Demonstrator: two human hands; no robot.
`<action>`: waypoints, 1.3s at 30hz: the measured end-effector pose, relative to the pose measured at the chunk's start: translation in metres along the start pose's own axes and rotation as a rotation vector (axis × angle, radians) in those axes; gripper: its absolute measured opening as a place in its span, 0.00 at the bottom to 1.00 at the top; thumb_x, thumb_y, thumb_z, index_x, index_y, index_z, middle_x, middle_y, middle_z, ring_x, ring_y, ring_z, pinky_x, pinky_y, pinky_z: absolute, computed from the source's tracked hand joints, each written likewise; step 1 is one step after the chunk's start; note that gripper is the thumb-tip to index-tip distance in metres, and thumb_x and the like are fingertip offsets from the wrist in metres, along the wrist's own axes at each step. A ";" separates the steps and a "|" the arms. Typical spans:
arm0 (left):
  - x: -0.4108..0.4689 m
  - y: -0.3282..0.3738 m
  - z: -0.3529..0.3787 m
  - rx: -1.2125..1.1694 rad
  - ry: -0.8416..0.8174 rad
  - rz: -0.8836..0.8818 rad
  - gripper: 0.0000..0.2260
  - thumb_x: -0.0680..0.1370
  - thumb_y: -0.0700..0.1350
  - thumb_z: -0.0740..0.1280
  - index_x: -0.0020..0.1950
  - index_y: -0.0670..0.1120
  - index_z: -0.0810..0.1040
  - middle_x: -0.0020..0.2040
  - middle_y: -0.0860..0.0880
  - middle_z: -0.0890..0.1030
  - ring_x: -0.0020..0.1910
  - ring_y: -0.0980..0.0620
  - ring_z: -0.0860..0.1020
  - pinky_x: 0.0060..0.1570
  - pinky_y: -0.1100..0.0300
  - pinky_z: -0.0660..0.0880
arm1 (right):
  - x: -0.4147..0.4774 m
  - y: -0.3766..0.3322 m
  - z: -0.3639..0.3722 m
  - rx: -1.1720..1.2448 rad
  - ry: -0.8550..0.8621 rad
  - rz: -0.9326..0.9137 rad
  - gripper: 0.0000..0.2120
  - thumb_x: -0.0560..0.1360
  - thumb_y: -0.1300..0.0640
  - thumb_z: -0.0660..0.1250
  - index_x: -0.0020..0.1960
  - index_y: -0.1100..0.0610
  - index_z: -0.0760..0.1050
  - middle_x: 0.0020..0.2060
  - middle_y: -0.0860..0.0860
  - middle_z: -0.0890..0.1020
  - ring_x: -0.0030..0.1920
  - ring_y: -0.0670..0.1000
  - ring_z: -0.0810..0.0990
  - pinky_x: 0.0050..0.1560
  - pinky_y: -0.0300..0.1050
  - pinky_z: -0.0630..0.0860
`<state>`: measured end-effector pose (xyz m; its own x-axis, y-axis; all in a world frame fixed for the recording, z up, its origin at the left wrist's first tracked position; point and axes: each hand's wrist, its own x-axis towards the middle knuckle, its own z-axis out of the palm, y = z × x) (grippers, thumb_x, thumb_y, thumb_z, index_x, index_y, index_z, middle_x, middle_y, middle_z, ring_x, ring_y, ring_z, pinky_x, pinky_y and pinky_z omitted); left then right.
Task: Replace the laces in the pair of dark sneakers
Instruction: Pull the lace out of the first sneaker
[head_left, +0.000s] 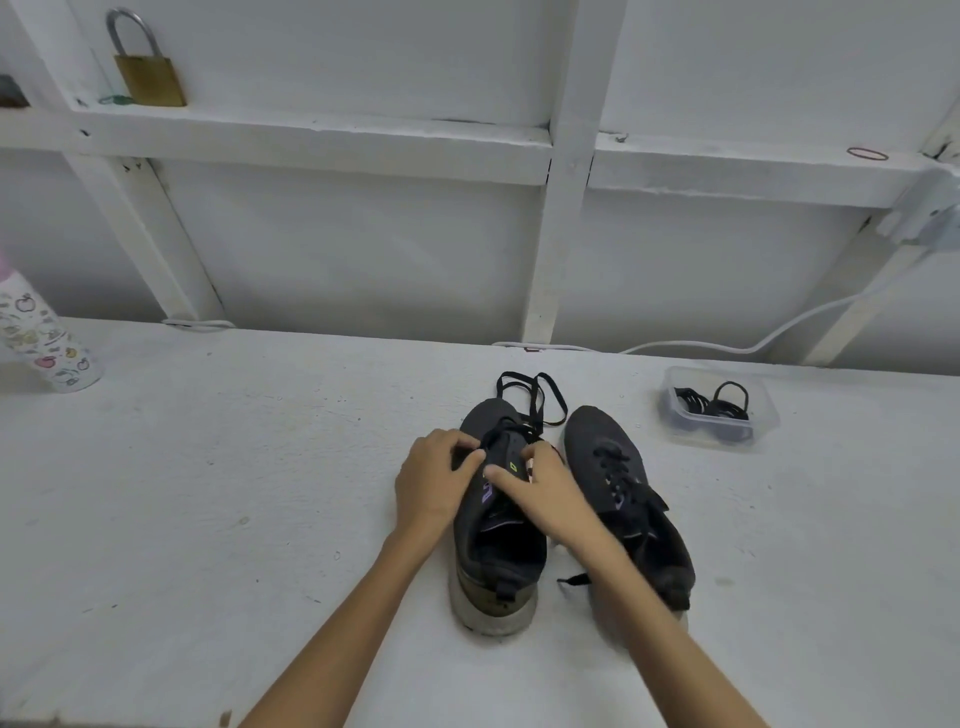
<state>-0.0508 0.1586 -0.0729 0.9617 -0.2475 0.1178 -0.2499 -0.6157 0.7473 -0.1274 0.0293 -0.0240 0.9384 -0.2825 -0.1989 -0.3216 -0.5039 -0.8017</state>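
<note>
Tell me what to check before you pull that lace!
1. Left hand grips left shoe: ok.
2. Right hand has the lace pinched: cannot tell, fingers hide it.
3. Loose lace lies free past the toe: ok.
4. Right shoe has a lace in: ok.
5. Box of laces stands open: ok.

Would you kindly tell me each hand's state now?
Left hand: pinches the flat black lace of the left dark sneaker.
Right hand: grips that sneaker's upper.
</note>
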 end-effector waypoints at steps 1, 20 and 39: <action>0.002 0.001 -0.001 0.034 0.004 0.022 0.02 0.76 0.51 0.68 0.47 0.55 0.80 0.48 0.58 0.80 0.51 0.56 0.76 0.46 0.57 0.74 | -0.006 0.002 0.007 0.106 0.032 -0.020 0.11 0.77 0.52 0.69 0.55 0.51 0.69 0.47 0.46 0.74 0.51 0.47 0.76 0.46 0.34 0.69; 0.033 -0.006 -0.010 -0.348 -0.052 -0.243 0.23 0.67 0.66 0.70 0.52 0.50 0.77 0.46 0.53 0.80 0.46 0.52 0.80 0.49 0.51 0.79 | -0.012 0.014 0.031 0.102 0.117 0.041 0.45 0.68 0.30 0.60 0.79 0.49 0.55 0.74 0.47 0.66 0.73 0.49 0.65 0.71 0.52 0.65; 0.055 0.027 -0.050 -0.529 0.317 -0.073 0.06 0.78 0.44 0.68 0.46 0.42 0.79 0.38 0.51 0.79 0.35 0.56 0.77 0.37 0.57 0.78 | -0.009 0.021 0.031 0.128 0.101 0.052 0.37 0.76 0.42 0.64 0.80 0.49 0.53 0.73 0.49 0.67 0.71 0.50 0.66 0.61 0.41 0.64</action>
<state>0.0011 0.1653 -0.0133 0.9812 0.0652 0.1817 -0.1705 -0.1485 0.9741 -0.1389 0.0470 -0.0567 0.9014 -0.3894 -0.1895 -0.3448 -0.3805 -0.8581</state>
